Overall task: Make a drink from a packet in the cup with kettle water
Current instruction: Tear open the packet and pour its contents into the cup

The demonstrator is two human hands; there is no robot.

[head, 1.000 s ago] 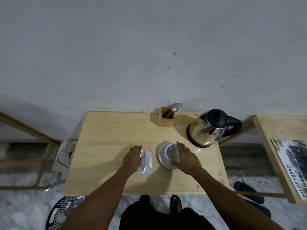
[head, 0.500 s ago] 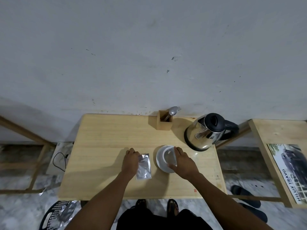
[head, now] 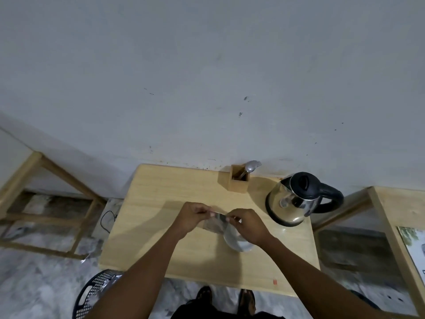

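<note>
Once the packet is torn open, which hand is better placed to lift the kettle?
Right, probably. The right hand is nearer the kettle, whose handle faces right. The left hand sits farther away, pinching the packet too.

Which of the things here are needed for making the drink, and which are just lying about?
For the job:
- silver packet, pinched between left hand and right hand
- white cup
- steel kettle
- spoon in the wooden holder, likely for stirring

Lying about:
- black basket on the floor
- printed sheet on the side table
- cable by the wall
</note>
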